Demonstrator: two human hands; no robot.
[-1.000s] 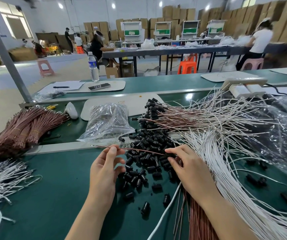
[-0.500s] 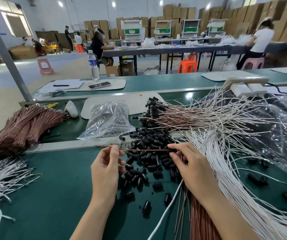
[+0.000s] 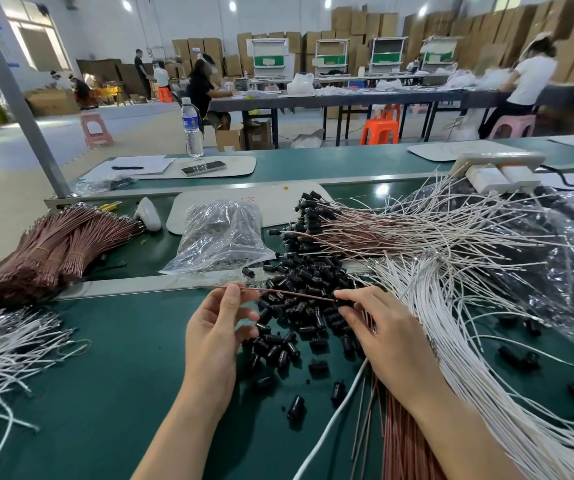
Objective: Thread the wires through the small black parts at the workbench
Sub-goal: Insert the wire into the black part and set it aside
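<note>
At the centre of the frame a thin reddish-brown wire (image 3: 289,293) stretches nearly level between the two hands, just above the heap of small black plastic parts (image 3: 308,277) on the green workbench (image 3: 105,375). The left hand (image 3: 214,337) pinches the wire's left stretch. The right hand (image 3: 386,337) pinches one black part (image 3: 343,302) at the wire's right end, beside the fanned white wires (image 3: 451,323).

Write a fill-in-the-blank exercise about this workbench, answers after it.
The left hand and right hand hold one thin brown wire over a pile of small plastic parts coloured ____. The clear plastic water bottle stands ____. The loose wires beside the right hand are ____. Missing: black; upright; white.
</note>
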